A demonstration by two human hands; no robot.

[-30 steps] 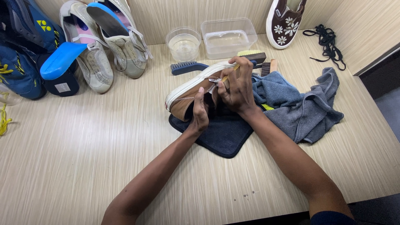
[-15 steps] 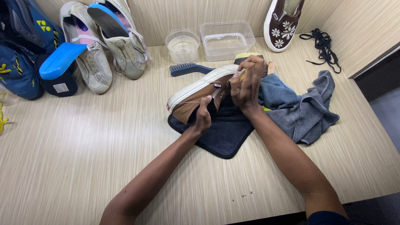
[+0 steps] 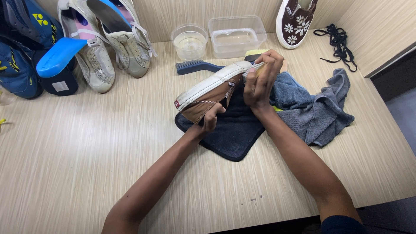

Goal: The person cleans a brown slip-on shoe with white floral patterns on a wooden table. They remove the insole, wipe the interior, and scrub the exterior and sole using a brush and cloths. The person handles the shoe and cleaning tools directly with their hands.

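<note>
The left hand (image 3: 211,118) grips the brown suede shoe (image 3: 208,99) from below, tilting it on its side over a dark navy mat (image 3: 236,134) at the centre of the pale wood-grain surface (image 3: 86,164). The shoe's white rubber sole (image 3: 212,82) faces upward; a small red tab sits at its near end. The right hand (image 3: 260,80) is clenched around a pale brush (image 3: 258,66) pressed against the sole. A crumpled grey-blue cloth (image 3: 318,108) lies just beside. Two clear plastic containers (image 3: 236,35) stand behind, near a blue-handled brush (image 3: 195,67).
</note>
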